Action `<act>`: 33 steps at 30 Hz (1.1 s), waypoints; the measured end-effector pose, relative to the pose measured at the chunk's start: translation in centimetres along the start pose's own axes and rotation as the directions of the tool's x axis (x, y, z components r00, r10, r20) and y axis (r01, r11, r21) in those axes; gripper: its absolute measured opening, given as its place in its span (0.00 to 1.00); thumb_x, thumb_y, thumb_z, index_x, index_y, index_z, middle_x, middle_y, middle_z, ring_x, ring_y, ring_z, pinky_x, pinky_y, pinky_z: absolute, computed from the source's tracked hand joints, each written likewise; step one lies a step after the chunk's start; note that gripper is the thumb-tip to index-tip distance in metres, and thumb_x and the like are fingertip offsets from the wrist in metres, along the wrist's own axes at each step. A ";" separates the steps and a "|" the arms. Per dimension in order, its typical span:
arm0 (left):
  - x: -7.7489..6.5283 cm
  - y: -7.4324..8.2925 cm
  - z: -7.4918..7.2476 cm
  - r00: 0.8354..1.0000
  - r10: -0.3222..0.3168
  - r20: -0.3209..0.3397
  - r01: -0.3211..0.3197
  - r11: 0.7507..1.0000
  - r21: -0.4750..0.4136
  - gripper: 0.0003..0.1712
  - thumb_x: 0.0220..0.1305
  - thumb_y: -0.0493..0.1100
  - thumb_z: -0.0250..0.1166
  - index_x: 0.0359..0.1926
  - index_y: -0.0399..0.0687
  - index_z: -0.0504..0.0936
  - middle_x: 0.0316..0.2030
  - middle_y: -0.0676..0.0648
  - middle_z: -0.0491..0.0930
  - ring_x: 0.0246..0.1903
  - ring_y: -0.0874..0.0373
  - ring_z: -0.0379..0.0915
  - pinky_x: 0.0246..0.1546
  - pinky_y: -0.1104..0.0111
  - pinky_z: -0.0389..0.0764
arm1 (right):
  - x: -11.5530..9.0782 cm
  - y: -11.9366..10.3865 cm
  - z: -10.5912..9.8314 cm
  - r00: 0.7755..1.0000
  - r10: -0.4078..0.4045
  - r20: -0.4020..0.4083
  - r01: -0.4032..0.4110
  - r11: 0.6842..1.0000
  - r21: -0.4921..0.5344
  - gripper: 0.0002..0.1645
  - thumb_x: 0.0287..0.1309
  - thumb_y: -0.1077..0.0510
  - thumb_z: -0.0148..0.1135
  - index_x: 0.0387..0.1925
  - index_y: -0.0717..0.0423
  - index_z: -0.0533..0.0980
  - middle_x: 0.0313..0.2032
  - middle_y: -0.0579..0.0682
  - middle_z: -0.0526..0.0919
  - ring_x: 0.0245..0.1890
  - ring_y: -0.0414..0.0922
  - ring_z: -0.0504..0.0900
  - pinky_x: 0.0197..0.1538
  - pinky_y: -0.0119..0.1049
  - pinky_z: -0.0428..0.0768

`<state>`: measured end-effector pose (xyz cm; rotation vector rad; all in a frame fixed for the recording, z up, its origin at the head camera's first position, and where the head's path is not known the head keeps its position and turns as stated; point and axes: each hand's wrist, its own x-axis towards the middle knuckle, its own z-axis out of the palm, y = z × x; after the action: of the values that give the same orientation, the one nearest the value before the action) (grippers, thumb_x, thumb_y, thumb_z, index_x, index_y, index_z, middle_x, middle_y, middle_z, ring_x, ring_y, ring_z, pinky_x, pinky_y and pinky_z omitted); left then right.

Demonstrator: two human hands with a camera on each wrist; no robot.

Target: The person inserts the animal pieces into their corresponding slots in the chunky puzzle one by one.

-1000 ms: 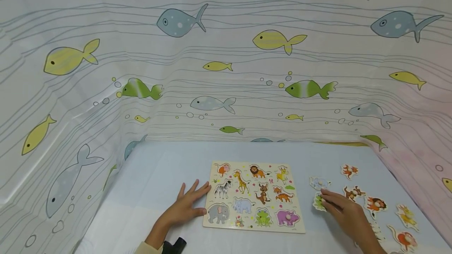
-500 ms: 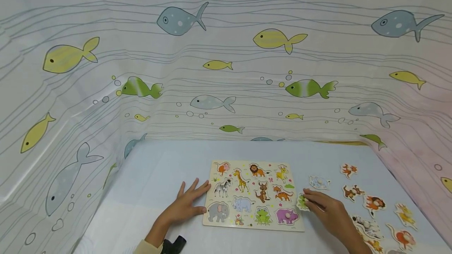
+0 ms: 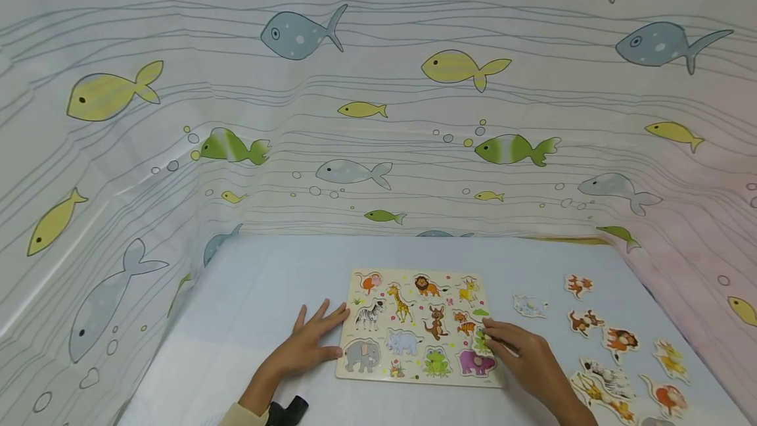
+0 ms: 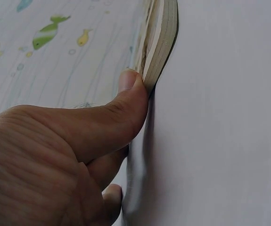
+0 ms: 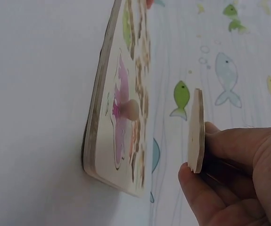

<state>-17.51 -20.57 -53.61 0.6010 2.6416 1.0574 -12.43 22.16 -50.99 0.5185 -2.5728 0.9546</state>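
A wooden animal puzzle board [image 3: 455, 380] lies flat on the white table. My left hand [image 3: 303, 349] rests at its left edge with fingers spread and fairly straight; in the left wrist view the thumb [image 4: 126, 101] touches the board's side. My right hand [image 3: 526, 355] pinches the green frog puzzle piece [image 3: 481, 342] above the board's right side. Edge-on in the right wrist view, the frog piece [image 5: 196, 134] stands tilted between thumb and fingers, apart from the board. Below it the purple hippo piece [image 5: 121, 117] sits in the board, its wooden knob upward.
Loose pieces lie right of the board: a blue rhino [image 3: 530, 306], a kangaroo [image 3: 585, 323], a lion [image 3: 621, 342], a zebra [image 3: 608, 378], a giraffe [image 3: 603, 398], a monkey [image 3: 668, 398] and others. A fish-patterned curtain [image 3: 296, 117] surrounds the table's back and sides.
My right hand has carried the frog piece leftward from beside the loose pieces to above the board's right side. The left hand stays at the board's left edge.
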 end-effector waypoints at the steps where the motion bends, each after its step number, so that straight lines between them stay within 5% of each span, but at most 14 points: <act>1: 0.0 -0.1 0.0 1.000 -0.001 0.001 0.001 1.000 -0.002 0.46 0.56 0.51 0.72 0.74 0.49 0.66 0.75 0.47 0.59 0.79 0.38 0.37 0.73 0.38 0.17 | 0.0 -0.2 0.1 1.000 0.003 0.003 -0.004 1.000 0.004 0.17 0.50 0.67 0.74 0.43 0.53 0.87 0.50 0.49 0.88 0.48 0.43 0.88 0.42 0.26 0.87; 9: 0.1 -0.2 0.1 1.000 0.009 0.016 -0.009 1.000 -0.024 0.46 0.56 0.52 0.72 0.73 0.48 0.66 0.75 0.46 0.59 0.78 0.36 0.37 0.72 0.38 0.16 | 0.2 -1.3 1.6 1.000 -0.007 0.018 0.006 1.000 0.028 0.16 0.50 0.66 0.74 0.43 0.53 0.87 0.50 0.50 0.88 0.49 0.50 0.88 0.43 0.28 0.88; 21: 0.0 0.0 0.1 1.000 -0.009 0.010 0.009 1.000 -0.020 0.45 0.56 0.50 0.72 0.74 0.48 0.65 0.75 0.47 0.59 0.79 0.38 0.37 0.73 0.39 0.16 | 0.7 -2.4 3.7 0.997 -0.067 0.022 0.067 0.998 0.021 0.16 0.45 0.66 0.77 0.40 0.52 0.87 0.49 0.47 0.89 0.50 0.47 0.88 0.51 0.38 0.88; 33: 0.1 0.1 0.1 1.000 -0.023 -0.008 0.023 1.000 0.007 0.46 0.55 0.50 0.73 0.74 0.50 0.66 0.75 0.48 0.59 0.79 0.39 0.38 0.73 0.39 0.17 | 0.7 -3.1 5.6 0.989 -0.148 0.016 0.147 0.987 0.061 0.16 0.45 0.66 0.77 0.40 0.53 0.87 0.48 0.49 0.89 0.48 0.46 0.88 0.57 0.20 0.80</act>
<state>-17.53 -20.43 -53.64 0.5680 2.6539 1.0460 -12.71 16.02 -52.94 0.7272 -2.4894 0.9816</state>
